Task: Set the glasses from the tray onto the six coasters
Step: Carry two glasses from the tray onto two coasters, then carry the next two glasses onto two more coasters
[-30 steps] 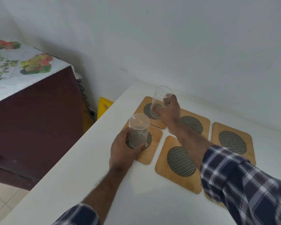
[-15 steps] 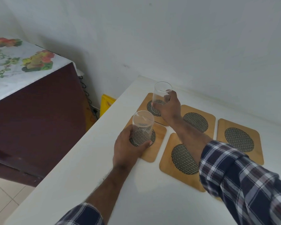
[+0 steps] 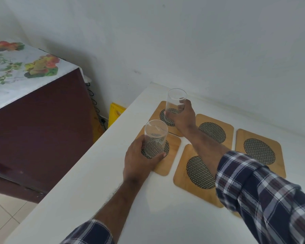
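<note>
Both hands barely moving since earlier: left hand (image 3: 139, 161) & right hand (image 3: 183, 118) each gripping clear tall glass (image 3: 155, 138) on wooden mesh-centred coasters (image 3: 167, 161) nr white table's (image 3: 88, 182) left edge; 4 coasters w/o glasses.

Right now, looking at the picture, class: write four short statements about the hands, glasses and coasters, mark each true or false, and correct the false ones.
1. Each hand grips a clear glass. True: left hand, right hand.
2. The near glass is full of water. False: it is empty.
3. The far glass stands upright over a corner coaster. True.
4. Every coaster already holds a glass. False: the right-hand coaster is bare.
</note>
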A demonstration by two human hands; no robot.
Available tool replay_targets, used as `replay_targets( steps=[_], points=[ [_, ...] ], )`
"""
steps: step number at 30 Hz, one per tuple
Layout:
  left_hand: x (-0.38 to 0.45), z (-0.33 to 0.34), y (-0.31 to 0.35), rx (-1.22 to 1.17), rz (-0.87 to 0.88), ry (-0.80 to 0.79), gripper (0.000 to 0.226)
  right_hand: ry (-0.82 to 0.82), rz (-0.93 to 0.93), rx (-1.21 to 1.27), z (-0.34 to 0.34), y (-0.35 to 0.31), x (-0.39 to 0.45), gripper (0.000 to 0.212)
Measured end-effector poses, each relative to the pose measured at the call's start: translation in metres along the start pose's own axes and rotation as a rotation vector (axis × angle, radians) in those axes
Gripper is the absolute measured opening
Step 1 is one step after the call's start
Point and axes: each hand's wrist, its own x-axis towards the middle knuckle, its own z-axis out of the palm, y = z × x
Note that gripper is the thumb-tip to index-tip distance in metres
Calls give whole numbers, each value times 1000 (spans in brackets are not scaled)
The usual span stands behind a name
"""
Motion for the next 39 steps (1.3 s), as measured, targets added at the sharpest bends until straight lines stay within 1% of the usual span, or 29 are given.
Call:
replay_targets(
  steps=[4,8,15,19,22,25,28,30,32,33,35,37,39],
  points=[
    [1,1,0,9,7,-6,85,-28,25,3,-1,-2,0,79],
    [2,0,0,5,12,-12,85,-80,44,-41,-5,-4,-3,91],
    [1,-1,2,7,27,-13,93,-80,56,-82,-33,-7,-38,102],
    [0,-4,6,7,28,-23,97,-35,22,-77,-61,-5,-76,93],
    [-4,-10,10,-32,27,-21,100,-44,5,-78,-85,-2,-111,87],
    [-9,-14,12,-50,-7,-3,114,-69,21,-76,-118,3,-141,85],
    [-23,-19,11,-43,-58,45,124,-13,19,-62,-156,7,-167,78],
    [-38,-22,9,-51,-77,116,119,44,29,-33,-181,10,-185,73],
    [-58,-22,12,-59,-72,219,106,88,49,-9,-204,15,-204,69],
    [-69,-20,17,-61,-53,279,97,111,59,1,-215,19,-214,67],
    [-94,-12,31,-58,42,374,77,155,72,36,-238,27,-234,63],
    [-120,5,49,-58,133,391,65,197,88,51,-263,35,-255,60],
    [-145,26,67,-80,178,352,56,247,91,36,-288,42,-276,56]
  ],
)
